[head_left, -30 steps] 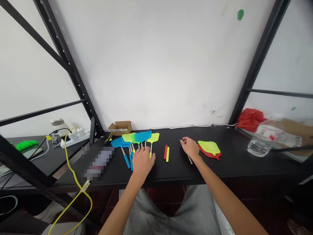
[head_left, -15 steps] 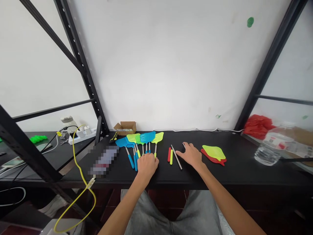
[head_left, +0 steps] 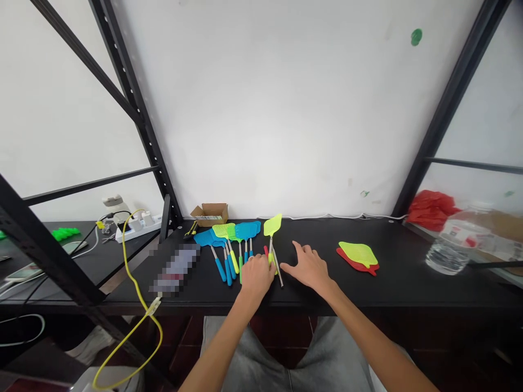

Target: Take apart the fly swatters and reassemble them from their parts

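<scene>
My left hand (head_left: 258, 274) is closed round the handle of a yellow fly swatter (head_left: 272, 225), whose head points away from me. Under and beside that hand lie a red handle (head_left: 266, 251) and a thin silver rod (head_left: 278, 270), both partly covered. My right hand (head_left: 307, 265) is just right of the rod, fingers spread and holding nothing. Left of my left hand, several fly swatters with blue heads (head_left: 248, 230), yellow heads and a green one lie fanned out. Off to the right, a loose yellow swatter head (head_left: 358, 253) rests on a red one (head_left: 355, 264).
A small open cardboard box (head_left: 210, 214) stands at the back left. A blurred-out flat object (head_left: 177, 268) with a yellow cable (head_left: 131, 277) lies at the left. Black shelf posts (head_left: 453, 114) flank the desk. A plastic bottle (head_left: 449, 256) and red bag (head_left: 433, 209) are at far right.
My left hand has moved right, drawing the yellow fly swatter away from the fanned group. The silver rod and red handle have shifted left. My right hand has moved left with its fingers spread.
</scene>
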{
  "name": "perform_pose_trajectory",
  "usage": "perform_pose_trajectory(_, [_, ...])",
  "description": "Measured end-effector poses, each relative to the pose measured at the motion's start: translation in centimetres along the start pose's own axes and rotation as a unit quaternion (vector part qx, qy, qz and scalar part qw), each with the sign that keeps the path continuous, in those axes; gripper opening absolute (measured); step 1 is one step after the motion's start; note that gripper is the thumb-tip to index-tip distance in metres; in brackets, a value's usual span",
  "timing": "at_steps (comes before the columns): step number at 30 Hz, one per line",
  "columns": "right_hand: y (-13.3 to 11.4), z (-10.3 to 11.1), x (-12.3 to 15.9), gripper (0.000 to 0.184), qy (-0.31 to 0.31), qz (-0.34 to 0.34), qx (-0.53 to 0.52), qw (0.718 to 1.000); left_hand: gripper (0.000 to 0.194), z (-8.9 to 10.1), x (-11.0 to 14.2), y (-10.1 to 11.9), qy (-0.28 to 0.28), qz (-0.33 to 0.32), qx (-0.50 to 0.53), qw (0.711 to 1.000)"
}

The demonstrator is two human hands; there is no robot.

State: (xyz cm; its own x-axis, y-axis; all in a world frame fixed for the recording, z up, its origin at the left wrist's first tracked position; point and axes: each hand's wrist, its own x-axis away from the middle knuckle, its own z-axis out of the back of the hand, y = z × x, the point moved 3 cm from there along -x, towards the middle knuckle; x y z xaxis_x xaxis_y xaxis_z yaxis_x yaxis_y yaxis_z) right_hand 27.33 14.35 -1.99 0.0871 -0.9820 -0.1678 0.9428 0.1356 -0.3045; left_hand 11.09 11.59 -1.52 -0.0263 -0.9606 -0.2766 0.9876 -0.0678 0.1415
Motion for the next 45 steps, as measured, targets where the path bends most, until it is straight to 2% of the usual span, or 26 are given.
perform_pose_trajectory(5, [-0.1, 0.2, 0.0, 0.069, 0.002, -0.003, 0.000, 1.000, 0.023, -0.6, -1.0, 2.3, -0.002, -0.040, 0.029, 0.999])
perform_pose_trajectory(8, [0.7, 0.4, 0.0, 0.068, 0.000, -0.009, 0.003, 1.000, 0.022, -0.9, -1.2, 2.9, 0.005, -0.051, 0.061, 0.997])
perform_pose_trajectory(12, [1.4, 0.6, 0.4, 0.062, 0.004, -0.016, -0.013, 1.000, 0.022, -1.4, -1.1, 3.0, 0.023, -0.035, 0.109, 0.993])
perform_pose_trajectory(16, [1.2, 0.6, 0.8, 0.061, 0.004, 0.005, -0.024, 1.000, 0.025, -1.9, -1.0, 3.1, 0.034, -0.026, 0.151, 0.988])
perform_pose_trajectory(20, [1.6, 0.3, 0.3, 0.062, 0.001, -0.005, -0.010, 1.000, 0.027, -2.2, -1.0, 3.1, 0.054, -0.027, 0.178, 0.982])
perform_pose_trajectory(26, [3.2, 0.1, -0.7, 0.051, 0.025, -0.028, -0.009, 0.999, 0.027, -2.3, -1.0, 3.4, 0.079, -0.040, 0.202, 0.975])
perform_pose_trajectory(30, [2.8, 0.1, -1.0, 0.048, 0.039, -0.020, 0.003, 0.999, 0.027, -2.5, -0.8, 3.8, 0.079, -0.042, 0.221, 0.971])
perform_pose_trajectory(33, [2.1, -0.1, -1.5, 0.043, 0.046, -0.050, 0.016, 0.998, 0.026, -2.6, -0.7, 4.0, 0.081, -0.053, 0.235, 0.967])
perform_pose_trajectory(38, [2.0, -0.2, -1.8, 0.039, 0.050, -0.067, 0.036, 0.996, 0.026, -2.7, -1.4, 3.2, 0.110, -0.071, 0.247, 0.960])
perform_pose_trajectory(45, [3.6, 0.3, -1.2, 0.037, 0.052, -0.079, 0.048, 0.994, 0.027, -3.1, -2.9, 2.7, 0.076, -0.110, 0.297, 0.946])
